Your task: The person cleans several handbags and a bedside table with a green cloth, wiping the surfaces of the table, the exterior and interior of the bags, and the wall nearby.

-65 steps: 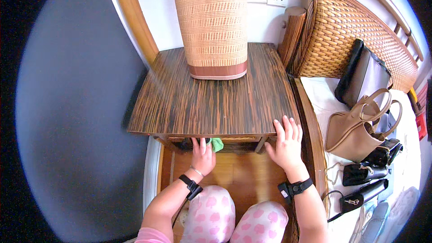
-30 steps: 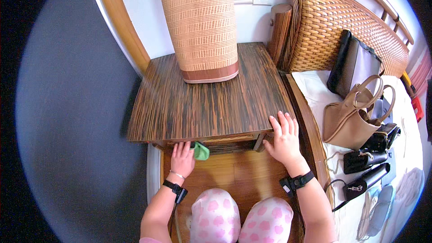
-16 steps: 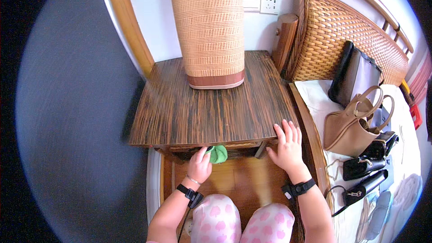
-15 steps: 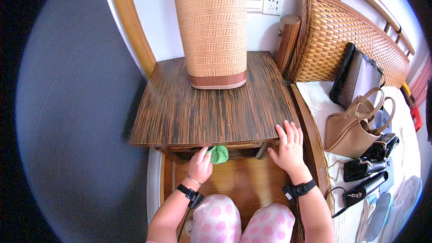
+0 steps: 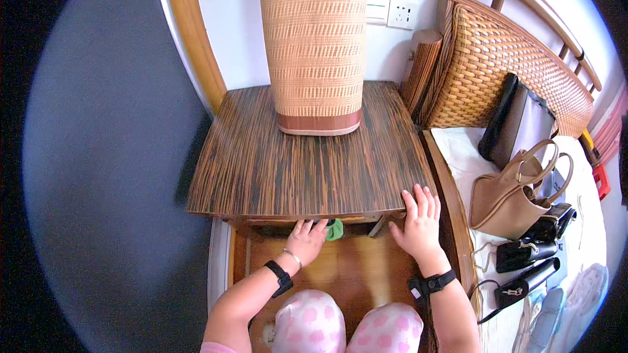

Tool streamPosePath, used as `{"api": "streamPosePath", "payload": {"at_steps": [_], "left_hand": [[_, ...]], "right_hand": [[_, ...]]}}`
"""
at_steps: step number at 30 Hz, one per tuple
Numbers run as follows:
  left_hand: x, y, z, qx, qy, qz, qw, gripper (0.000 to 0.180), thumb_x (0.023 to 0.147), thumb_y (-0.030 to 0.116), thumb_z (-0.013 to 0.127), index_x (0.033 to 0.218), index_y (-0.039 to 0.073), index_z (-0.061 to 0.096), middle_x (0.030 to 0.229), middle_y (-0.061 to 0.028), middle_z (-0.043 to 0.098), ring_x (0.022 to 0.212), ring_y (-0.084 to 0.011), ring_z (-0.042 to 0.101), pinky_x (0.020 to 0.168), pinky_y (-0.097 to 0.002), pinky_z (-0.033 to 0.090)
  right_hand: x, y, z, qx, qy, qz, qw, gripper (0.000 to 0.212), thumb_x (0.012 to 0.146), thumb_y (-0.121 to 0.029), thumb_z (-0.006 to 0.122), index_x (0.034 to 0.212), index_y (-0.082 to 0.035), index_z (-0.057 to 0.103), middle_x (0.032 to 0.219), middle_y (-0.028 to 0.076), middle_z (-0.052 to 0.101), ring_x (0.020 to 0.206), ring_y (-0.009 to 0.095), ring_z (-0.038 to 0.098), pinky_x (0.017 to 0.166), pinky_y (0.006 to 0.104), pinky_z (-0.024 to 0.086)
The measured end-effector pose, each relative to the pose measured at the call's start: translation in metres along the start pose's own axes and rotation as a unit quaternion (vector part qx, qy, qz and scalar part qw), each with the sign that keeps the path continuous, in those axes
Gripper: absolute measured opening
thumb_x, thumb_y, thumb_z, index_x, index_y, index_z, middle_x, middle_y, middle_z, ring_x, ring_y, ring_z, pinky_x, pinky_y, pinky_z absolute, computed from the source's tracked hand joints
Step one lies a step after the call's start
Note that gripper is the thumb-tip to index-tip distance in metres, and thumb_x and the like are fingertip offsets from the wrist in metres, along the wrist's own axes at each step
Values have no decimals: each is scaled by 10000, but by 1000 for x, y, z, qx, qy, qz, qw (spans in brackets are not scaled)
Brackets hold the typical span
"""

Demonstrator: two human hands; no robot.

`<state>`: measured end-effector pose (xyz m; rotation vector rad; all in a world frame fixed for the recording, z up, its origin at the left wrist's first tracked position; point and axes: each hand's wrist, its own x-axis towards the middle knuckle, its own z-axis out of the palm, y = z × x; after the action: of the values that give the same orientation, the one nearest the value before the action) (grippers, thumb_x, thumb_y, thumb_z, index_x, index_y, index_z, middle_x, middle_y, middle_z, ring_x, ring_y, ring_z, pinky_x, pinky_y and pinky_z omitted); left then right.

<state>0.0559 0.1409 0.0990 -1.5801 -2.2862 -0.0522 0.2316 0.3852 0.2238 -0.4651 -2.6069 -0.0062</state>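
My left hand point(image 5: 306, 242) reaches to the front edge of the dark striped wooden bedside table point(image 5: 314, 176), its fingertips partly under the tabletop. A green cloth point(image 5: 335, 229) shows at the right side of its fingers; the hand seems closed on it, though the grip is mostly hidden. Resting on the table's right front corner, my right hand point(image 5: 420, 222) has its fingers spread and holds nothing. A tall woven lampshade-like cylinder point(image 5: 318, 52) with a brown band stands on the table toward the back.
To the right is a bed with a woven headboard point(image 5: 484, 59). On its white sheet lie a tan handbag point(image 5: 510, 202), several black bags point(image 5: 523, 255) and folded light-blue items point(image 5: 546, 320). A wall socket point(image 5: 401, 14) is behind the table. A dark grey panel point(image 5: 118, 157) fills the left side.
My left hand has shifted to the right along the table's front edge, and the green cloth with it. Less of the cloth shows now. The right hand stays at the corner.
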Motion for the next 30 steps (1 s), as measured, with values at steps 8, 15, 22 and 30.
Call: {"api": "streamPosePath", "payload": {"at_steps": [8, 15, 22, 30], "left_hand": [[10, 5, -2, -26, -38, 58, 997, 320, 916, 204, 539, 1221, 187, 631, 1498, 1, 409, 1291, -236, 428, 995, -564, 432], [-27, -21, 1, -81, 35, -3, 996, 294, 885, 177, 556, 1152, 116, 662, 1449, -50, 502, 1274, -208, 508, 1102, -435, 352], [-56, -50, -7, -35, 74, -14, 997, 198, 857, 175, 608, 1037, 111, 660, 1378, -54, 530, 1241, -226, 514, 1073, -465, 376], [-15, -25, -7, -117, 105, 10, 987, 237, 830, 135, 632, 1058, 89, 673, 1291, -90, 547, 1164, -258, 530, 1011, -444, 443]], "right_hand": [[0, -1, 1, -13, 5, -4, 1000, 868, 684, -282, 815, 1410, -55, 397, 1458, 225, 379, 1367, 435, 336, 1154, 583, 233], [0, -2, 6, -18, -5, 3, 1000, 842, 724, -335, 800, 1421, -73, 409, 1484, 216, 367, 1394, 423, 314, 1166, 591, 212], [-4, -2, 3, -15, -6, 7, 1000, 839, 717, -315, 794, 1424, -74, 411, 1474, 220, 381, 1391, 424, 320, 1167, 591, 209], [0, 0, 3, -3, -2, 7, 1000, 868, 690, -297, 805, 1432, -78, 412, 1487, 222, 368, 1396, 423, 315, 1168, 587, 215]]}}
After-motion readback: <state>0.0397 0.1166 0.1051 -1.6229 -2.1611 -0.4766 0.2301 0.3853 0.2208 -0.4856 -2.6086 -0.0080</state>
